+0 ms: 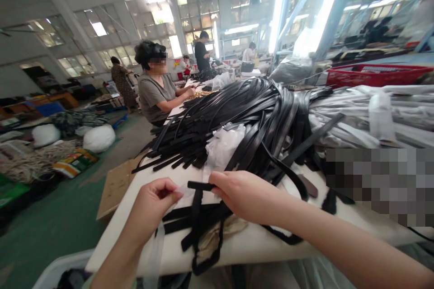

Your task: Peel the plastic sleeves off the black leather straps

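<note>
My right hand (233, 192) pinches a black strap (199, 185) close to its end, which sticks out to the left. Between the thumb and fingertips of my left hand (158, 196) is a thin translucent plastic strip (183, 189), reaching toward the strap's end. Whether strip and strap touch, I cannot tell. Just beyond my hands lies a crumpled white plastic bundle (225, 142). Behind it a big pile of long black straps (257, 104) spreads over the white table (127, 210). More cut black straps (181, 219) lie beneath my hands.
A co-worker (156, 81) in a grey top sits at the table's left side. On the right are pale wrapped bundles (359, 113) and a red crate (376, 76). A cardboard box (117, 185) stands left of the table, with a white bin (63, 268) at the lower left.
</note>
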